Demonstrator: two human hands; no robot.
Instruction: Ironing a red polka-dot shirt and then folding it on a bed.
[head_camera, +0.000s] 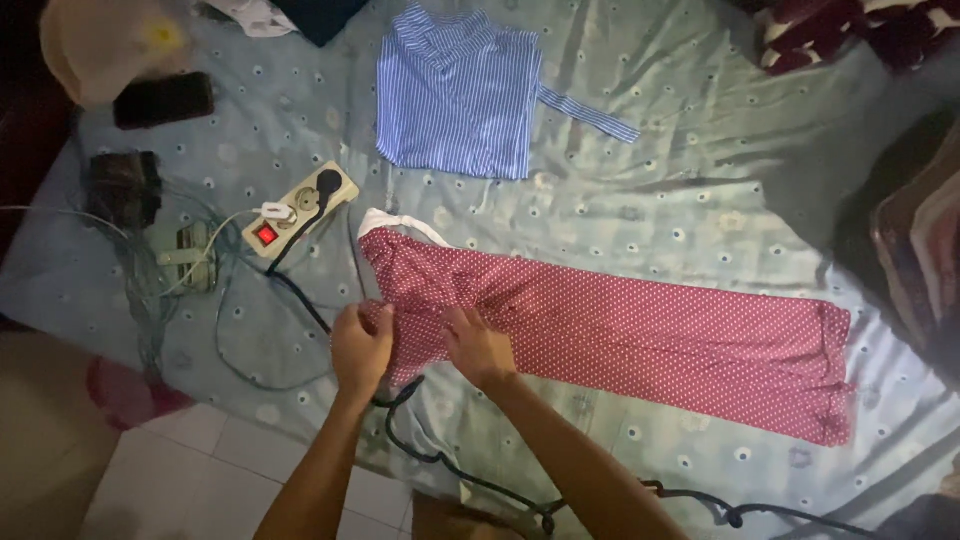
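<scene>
- A power strip (300, 211) is lying up-left of the red dotted trousers (620, 325).
- The left hand (361, 345) is pinching the trousers' waist edge, keeping the fabric taut.
- The right hand (478, 345) is pressing flat, fingers gripping cloth.
- A folded striped shirt (458, 92) is sitting above the trousers.

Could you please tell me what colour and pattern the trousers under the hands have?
The trousers are dark red with small white dots, seen best in the head view.

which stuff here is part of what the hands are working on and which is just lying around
In hand: red polka-dot trousers, left hand, right hand.

Lying about: folded blue striped shirt, power strip, black cable, dark phone, beige cap.
</scene>
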